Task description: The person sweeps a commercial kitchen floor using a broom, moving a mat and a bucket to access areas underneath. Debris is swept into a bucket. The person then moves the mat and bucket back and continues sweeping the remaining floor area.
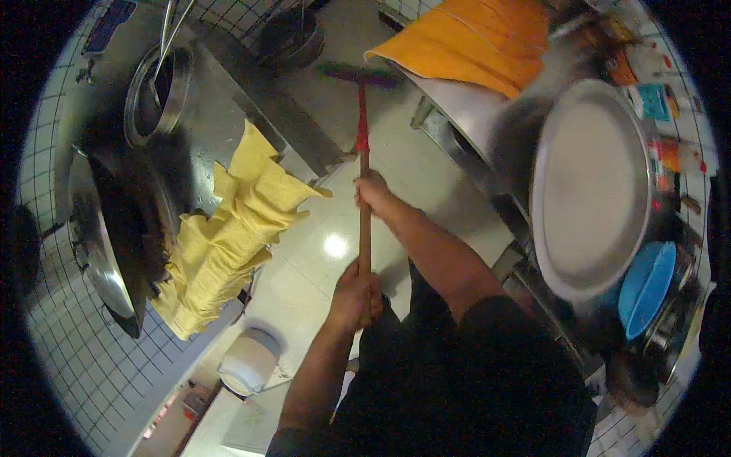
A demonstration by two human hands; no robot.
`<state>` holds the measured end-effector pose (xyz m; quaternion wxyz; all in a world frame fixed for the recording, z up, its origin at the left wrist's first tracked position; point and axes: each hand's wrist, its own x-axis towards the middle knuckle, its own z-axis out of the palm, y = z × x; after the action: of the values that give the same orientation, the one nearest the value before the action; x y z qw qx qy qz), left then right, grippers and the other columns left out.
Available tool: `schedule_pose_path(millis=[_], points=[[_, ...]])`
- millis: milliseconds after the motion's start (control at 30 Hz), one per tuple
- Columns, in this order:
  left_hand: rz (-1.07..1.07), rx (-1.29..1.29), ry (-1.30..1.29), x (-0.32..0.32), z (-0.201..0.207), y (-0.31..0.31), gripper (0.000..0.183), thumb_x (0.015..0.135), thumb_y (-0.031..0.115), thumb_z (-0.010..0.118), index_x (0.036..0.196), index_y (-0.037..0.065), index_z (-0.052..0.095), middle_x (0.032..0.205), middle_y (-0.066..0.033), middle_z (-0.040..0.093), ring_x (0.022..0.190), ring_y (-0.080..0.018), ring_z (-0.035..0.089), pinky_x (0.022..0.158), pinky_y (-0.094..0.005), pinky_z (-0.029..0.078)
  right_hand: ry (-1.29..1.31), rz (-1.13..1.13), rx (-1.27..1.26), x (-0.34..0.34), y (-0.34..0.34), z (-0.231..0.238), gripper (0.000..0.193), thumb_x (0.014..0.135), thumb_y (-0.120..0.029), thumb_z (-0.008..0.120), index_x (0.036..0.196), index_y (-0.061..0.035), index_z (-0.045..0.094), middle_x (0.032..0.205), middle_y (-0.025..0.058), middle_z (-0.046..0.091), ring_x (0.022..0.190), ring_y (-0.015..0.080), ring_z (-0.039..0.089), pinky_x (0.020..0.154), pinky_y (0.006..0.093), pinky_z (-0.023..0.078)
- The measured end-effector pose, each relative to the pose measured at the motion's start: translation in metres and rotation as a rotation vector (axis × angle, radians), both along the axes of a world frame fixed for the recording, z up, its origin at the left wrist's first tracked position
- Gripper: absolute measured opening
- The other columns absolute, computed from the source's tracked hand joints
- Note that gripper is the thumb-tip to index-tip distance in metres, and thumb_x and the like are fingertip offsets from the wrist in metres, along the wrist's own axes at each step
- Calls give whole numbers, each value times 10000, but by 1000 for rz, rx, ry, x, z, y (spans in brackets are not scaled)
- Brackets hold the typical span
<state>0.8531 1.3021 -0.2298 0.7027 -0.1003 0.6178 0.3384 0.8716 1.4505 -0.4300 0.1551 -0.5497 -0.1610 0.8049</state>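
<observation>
Both my hands grip the wooden pole of a long-handled floor brush (365, 236). My right hand (373, 192) is closed round the pole higher up, below the red socket. Lower down, nearer my body, my left hand (355, 295) wraps the end part of the pole. The wide, dark head lies crosswise on the floor at the far end of the passage; it is blurred, so its bristles cannot be made out.
To the left, a yellow cloth (232, 240) hangs over the steel counter, near a wok (103, 228) and a metal pot (141, 99). At right stand an orange cloth (472, 38), a large pale basin (590, 186) and a blue basin (646, 289). A white bucket (250, 362) sits lower left.
</observation>
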Motion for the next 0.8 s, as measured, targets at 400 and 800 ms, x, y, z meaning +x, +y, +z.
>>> schedule_pose_path(millis=[400,800], points=[[347,2,-389,34,-85,23,481,926,347,463,1309,73,364,512,30,348,357,-87,284,309,-235,269,-553,1335,822,35,19,-121,348,756,-141,626,1061,-52,483,890,177,565,685,300,608,642,360,511],[196,-191,-376,-30,1,-220,410,910,303,499,1254,92,428,561,11,401,392,-97,319,339,-265,271,-339,610,92,28,-262,-57,352,857,-182,479,1122,-37,296,826,190,537,560,306,585,415,398,476]])
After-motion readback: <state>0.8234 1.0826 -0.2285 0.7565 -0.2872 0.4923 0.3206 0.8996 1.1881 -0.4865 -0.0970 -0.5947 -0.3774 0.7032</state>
